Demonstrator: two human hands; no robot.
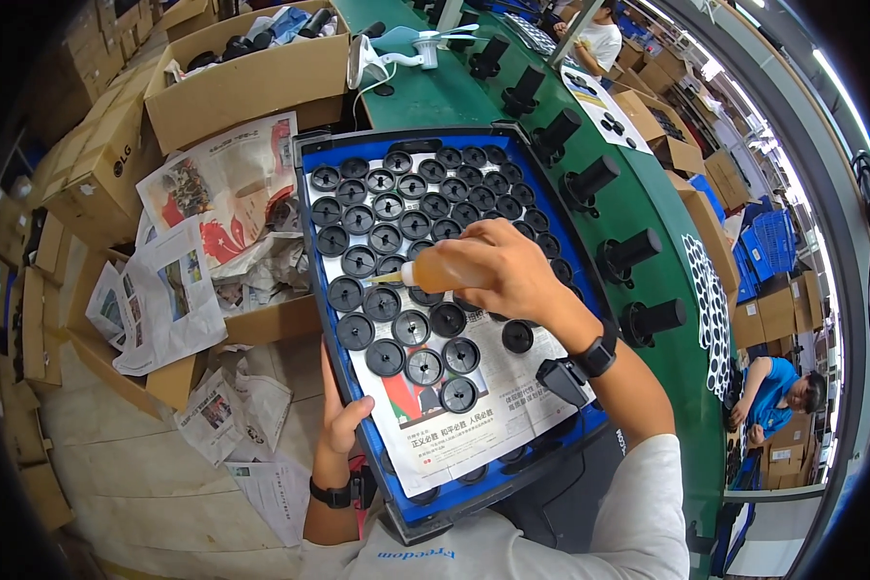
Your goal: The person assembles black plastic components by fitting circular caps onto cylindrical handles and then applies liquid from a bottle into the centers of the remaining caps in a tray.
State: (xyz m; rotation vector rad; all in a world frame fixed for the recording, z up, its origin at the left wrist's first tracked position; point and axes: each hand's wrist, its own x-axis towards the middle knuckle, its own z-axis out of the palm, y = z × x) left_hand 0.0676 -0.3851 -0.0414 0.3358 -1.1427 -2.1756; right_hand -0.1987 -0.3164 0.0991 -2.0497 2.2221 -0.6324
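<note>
A squeeze bottle (433, 271) of amber liquid is gripped in my right hand (508, 268), tilted so its thin pale nozzle points left, over the round black caps. Beneath it is a blue tray (311, 172) with a black rim, lined with newspaper (474, 425). Many round black caps (385, 357) with a centre hub lie on the paper in loose rows, mostly toward the far end. My left hand (341, 411) supports the tray's left edge, thumb on the rim and the other fingers mostly hidden below it. Whether the nozzle touches a cap I cannot tell.
Black cylindrical parts (590, 179) stand in a row along the green conveyor (662, 261). At the left are an open carton with newspaper (169, 290) and another carton of black parts (246, 92). A small fan (420, 48) stands beyond the tray. Another person (778, 391) works at the right.
</note>
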